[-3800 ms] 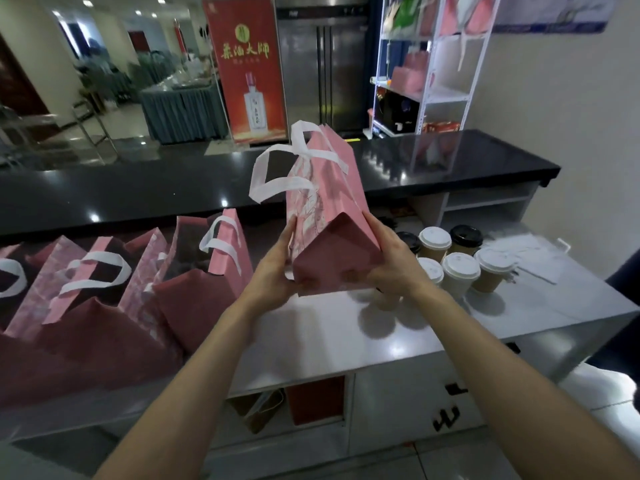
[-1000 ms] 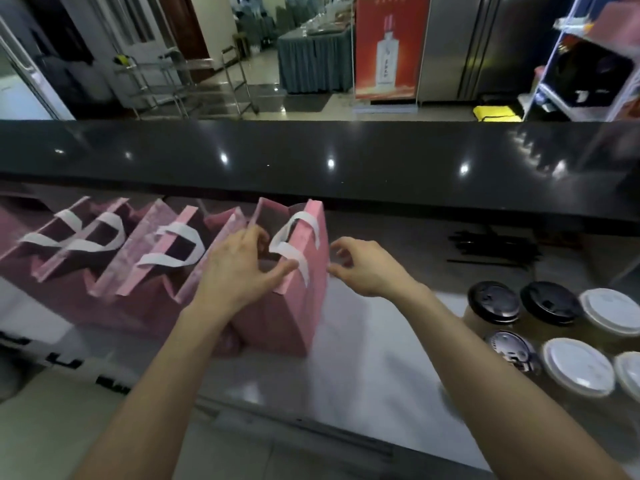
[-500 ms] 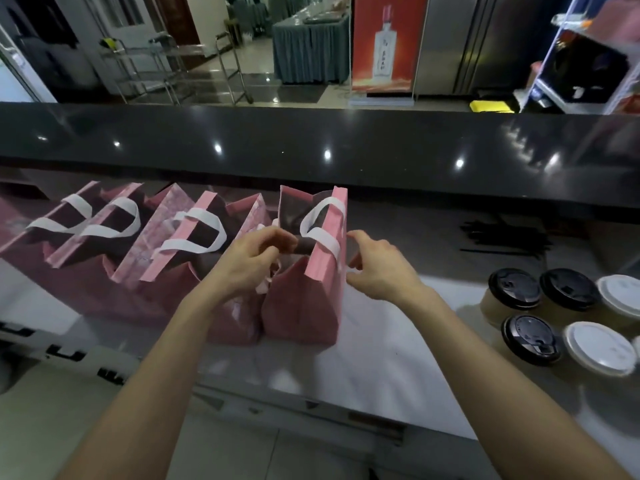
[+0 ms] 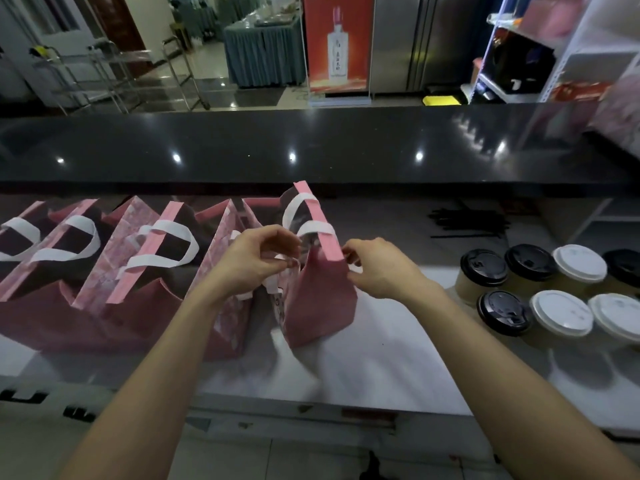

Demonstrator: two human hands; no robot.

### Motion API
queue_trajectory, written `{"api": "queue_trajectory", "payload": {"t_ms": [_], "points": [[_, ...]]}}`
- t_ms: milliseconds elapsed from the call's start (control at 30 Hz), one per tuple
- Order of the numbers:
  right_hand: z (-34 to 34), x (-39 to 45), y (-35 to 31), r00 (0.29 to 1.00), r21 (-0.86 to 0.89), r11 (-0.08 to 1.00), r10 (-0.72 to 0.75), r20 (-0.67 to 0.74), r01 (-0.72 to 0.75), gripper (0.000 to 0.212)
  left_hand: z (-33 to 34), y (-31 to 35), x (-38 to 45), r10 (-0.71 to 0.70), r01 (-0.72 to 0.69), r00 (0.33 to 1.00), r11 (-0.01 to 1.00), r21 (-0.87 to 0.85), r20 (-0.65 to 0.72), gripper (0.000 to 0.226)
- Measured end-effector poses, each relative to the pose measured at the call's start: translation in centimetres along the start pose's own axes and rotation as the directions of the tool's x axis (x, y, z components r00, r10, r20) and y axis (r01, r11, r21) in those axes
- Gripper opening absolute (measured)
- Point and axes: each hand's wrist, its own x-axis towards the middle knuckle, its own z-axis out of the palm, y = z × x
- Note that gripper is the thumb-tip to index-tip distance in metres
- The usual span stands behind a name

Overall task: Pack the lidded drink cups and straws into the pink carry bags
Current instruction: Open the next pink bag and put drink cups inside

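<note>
We observed the rightmost pink carry bag (image 4: 320, 299) standing upright on the pale worktop (image 4: 381, 368), at the end of a row of open pink bags (image 4: 114, 271) extending to its left. The left hand (image 4: 254, 259) was at the bag's left rim, its fingers (image 4: 282, 244) curled and pinching that edge beside a white handle (image 4: 313, 228). The right hand (image 4: 381, 268) was at the bag's right rim, fingers curled against the pink edge; whether they truly gripped it we could not tell. Lidded drink cups (image 4: 540, 292), with black and white lids, stood well right of the bag. Dark straws (image 4: 467, 223) lay behind the cups, to the bag's right.
</note>
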Motion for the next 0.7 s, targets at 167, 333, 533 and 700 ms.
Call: {"api": "queue_trajectory", "payload": {"t_ms": [167,333,533,700], "points": [[-0.9,0.2,3.3,0.978,-0.039,0.994,0.093,-0.187,-0.102,0.013,-0.1,0.6,0.5,0.092,-0.096,0.995,0.992,-0.086,-0.049,0.032],[-3.5,0.1,9.5,0.930,0.087,0.964,0.264,-0.257,-0.249,0.024,-1.1,-0.2,1.8,0.138,-0.103,0.946,0.986,0.134,-0.294,0.024],[-7.0,1.1,13.7,0.904,0.144,0.948,0.314,-0.290,-0.283,0.034,1.4,-0.5,4.5,0.070,-0.045,0.988,0.982,0.182,-0.136,0.019],[-8.2,0.5,15.5,0.922,0.216,0.943,0.302,-0.244,-0.252,0.058,4.4,0.7,6.5,0.090,-0.080,0.995,0.970,0.229,-0.033,0.024]]}}
